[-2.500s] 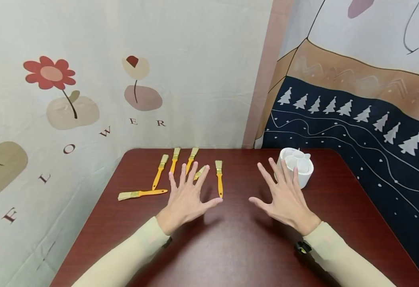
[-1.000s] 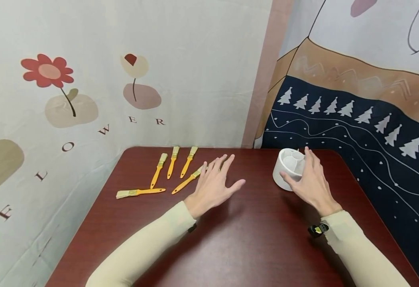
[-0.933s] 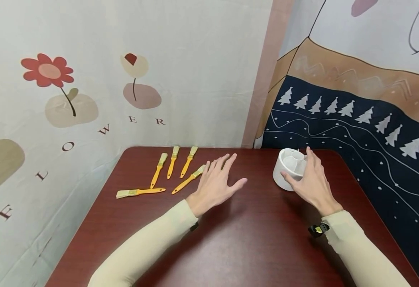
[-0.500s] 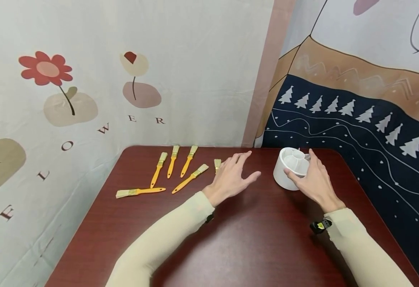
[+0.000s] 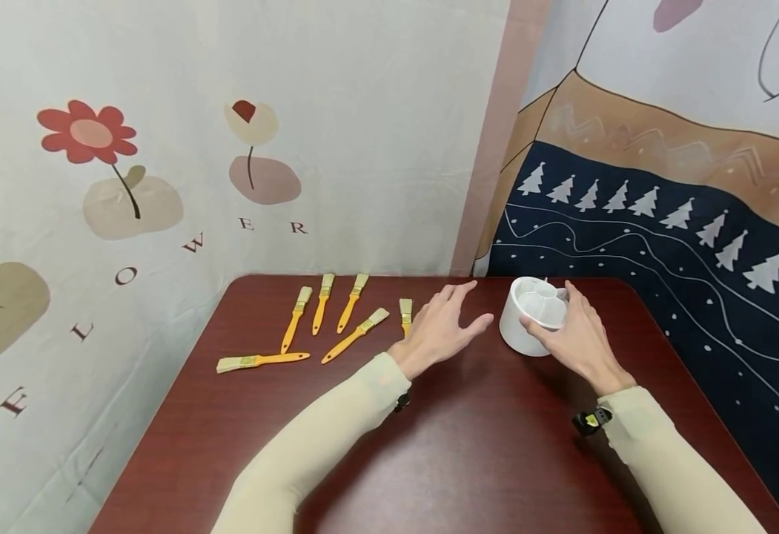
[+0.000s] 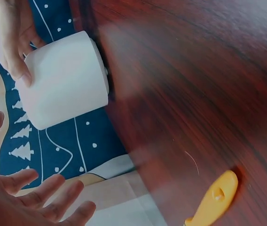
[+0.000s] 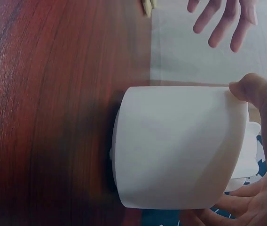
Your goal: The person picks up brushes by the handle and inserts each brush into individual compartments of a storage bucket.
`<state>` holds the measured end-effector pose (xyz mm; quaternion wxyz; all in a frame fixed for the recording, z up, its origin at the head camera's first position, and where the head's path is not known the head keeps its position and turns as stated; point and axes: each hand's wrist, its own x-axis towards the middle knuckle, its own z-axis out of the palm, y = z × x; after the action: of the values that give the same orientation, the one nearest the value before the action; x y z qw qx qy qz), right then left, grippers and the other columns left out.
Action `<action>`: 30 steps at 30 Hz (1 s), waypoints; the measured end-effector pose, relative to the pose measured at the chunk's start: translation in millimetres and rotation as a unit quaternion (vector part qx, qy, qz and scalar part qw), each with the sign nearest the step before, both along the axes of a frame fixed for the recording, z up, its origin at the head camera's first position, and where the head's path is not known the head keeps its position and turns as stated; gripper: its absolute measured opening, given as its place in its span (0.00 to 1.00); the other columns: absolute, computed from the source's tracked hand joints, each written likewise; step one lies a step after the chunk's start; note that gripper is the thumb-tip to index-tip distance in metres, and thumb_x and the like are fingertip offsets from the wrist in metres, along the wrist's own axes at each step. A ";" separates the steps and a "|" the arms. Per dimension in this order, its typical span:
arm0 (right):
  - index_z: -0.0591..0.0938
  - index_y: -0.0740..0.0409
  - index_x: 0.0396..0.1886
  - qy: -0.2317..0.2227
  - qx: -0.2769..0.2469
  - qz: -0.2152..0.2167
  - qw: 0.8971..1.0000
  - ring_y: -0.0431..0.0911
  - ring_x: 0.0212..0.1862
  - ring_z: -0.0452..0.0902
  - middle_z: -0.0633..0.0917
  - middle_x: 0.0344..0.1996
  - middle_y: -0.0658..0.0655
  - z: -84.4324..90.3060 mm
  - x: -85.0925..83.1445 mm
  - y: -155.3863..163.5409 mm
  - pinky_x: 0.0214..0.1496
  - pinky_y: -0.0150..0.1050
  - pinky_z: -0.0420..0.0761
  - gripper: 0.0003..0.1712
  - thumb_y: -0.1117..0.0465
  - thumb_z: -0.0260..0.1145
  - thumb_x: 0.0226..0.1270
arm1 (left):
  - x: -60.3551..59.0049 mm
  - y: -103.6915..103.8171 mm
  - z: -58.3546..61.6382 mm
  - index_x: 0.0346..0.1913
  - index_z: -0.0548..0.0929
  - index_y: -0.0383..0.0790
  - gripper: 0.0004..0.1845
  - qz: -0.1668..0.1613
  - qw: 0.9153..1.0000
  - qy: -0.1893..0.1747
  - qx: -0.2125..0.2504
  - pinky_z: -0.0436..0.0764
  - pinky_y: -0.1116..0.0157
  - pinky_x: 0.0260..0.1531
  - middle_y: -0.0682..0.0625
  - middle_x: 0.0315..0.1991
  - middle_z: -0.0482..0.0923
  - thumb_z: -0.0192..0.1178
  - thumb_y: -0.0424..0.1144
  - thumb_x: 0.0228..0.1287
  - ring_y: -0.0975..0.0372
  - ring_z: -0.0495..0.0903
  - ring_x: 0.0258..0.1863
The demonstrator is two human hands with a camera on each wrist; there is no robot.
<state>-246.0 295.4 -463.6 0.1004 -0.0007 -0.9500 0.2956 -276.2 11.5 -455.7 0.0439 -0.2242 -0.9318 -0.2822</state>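
Note:
A white round cup (image 5: 516,334) with divided compartments stands on the dark red table (image 5: 469,452) at the back right. My right hand (image 5: 558,315) grips it, thumb on the near side and fingers round the far rim. In the right wrist view the thumb (image 7: 253,92) presses the cup's wall (image 7: 180,146). My left hand (image 5: 459,310) hovers open with spread fingers just left of the cup, touching nothing. The left wrist view shows the cup (image 6: 63,80) and my left hand's fingers (image 6: 39,195) apart from it.
Several yellow-handled flat brushes (image 5: 356,335) lie on the table's back left, one (image 5: 262,361) lying crosswise, one (image 5: 405,310) partly hidden by my left hand. A flower-print cloth (image 5: 162,185) hangs behind and a tree-print cloth (image 5: 663,222) on the right.
Both hands left the table's middle. The right hand went back and took hold of the cup, then slid it slightly left. The left hand moved right past the brushes toward the cup.

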 end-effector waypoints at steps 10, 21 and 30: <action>0.51 0.71 0.95 0.011 0.004 0.015 1.000 0.77 0.74 0.74 0.70 0.82 0.82 -1.7 0.1 -9.0 0.73 0.83 0.81 0.70 0.34 0.76 0.77 | -3.9 19.1 0.4 0.93 0.67 0.50 0.44 -0.014 1.000 -0.013 0.016 0.88 0.48 0.76 0.45 0.87 0.74 0.64 0.65 0.86 0.50 0.81 0.80; 0.55 0.73 0.93 0.022 0.011 0.029 0.999 0.76 0.73 0.76 0.73 0.80 0.82 -2.2 3.6 -18.3 0.74 0.79 0.80 0.70 0.33 0.77 0.75 | -8.2 38.3 0.5 0.93 0.66 0.49 0.43 -0.037 0.999 -0.012 0.037 0.89 0.51 0.75 0.44 0.84 0.77 0.65 0.62 0.87 0.52 0.85 0.76; 0.57 0.73 0.92 0.025 0.015 0.044 0.999 0.74 0.72 0.77 0.74 0.80 0.80 -5.0 5.4 -30.5 0.73 0.78 0.81 0.68 0.35 0.78 0.75 | -11.8 36.5 0.5 0.87 0.73 0.45 0.40 -0.030 0.999 -0.013 0.037 0.92 0.57 0.70 0.45 0.77 0.83 0.67 0.63 0.85 0.56 0.88 0.69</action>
<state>-240.6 264.9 -468.7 0.1106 0.0498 -0.9507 0.2855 -288.0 48.1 -455.3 0.0312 -0.2465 -0.9141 -0.3204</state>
